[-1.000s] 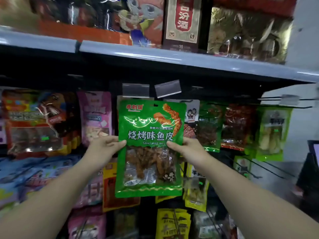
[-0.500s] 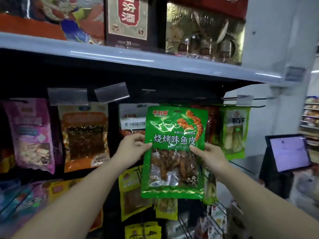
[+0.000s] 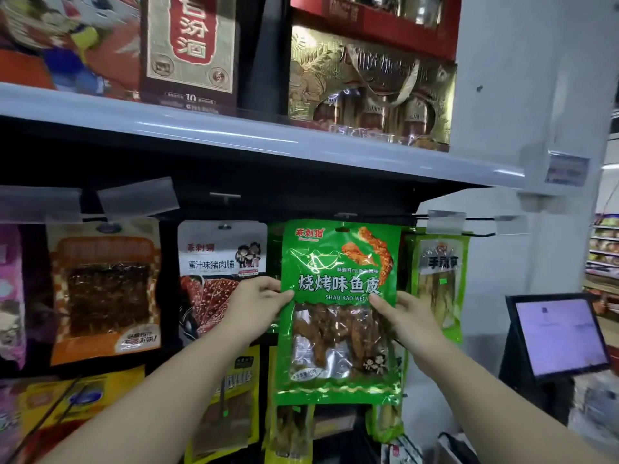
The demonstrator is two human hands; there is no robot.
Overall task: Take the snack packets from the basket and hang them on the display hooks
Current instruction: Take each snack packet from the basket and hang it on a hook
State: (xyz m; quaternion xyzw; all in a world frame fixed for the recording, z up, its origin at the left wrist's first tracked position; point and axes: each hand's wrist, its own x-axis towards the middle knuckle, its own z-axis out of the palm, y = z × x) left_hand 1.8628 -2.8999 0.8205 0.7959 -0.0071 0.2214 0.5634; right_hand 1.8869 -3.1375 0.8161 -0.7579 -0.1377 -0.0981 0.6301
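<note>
**Green packet held up to the hook row**

The green snack packet [image 3: 340,309] is gripped at both side edges, approx. mid-height: the left hand [image 3: 258,301] pinches the left edge, thumb on the front, and the right hand [image 3: 407,314] pinches the right edge likewise. Both hands are thus closed on the packet, w/ nothing else held.

A two-sided hold is prob. chosen so the soft bag is kept flat and square, letting the hang hole [image 3: 342,226], directly above the grip at the top edge, be lined up w/ a hook. Whether the hole is already threaded cannot be told; the hook tip there is hidden behind the packet.

Just left of the grip, a white packet [image 3: 222,249] hangs; further left, an orange packet [image 3: 104,293]. Just right of the grip, a pale green packet [image 3: 438,283] hangs under a bare hook arm [image 3: 469,234]. Above the grip, the shelf edge [image 3: 268,139] is seen, w/ a gift box [image 3: 368,88] on it. Well right of the grip and lower, a screen [image 3: 559,333] is lit.

The basket is not in view.
</note>
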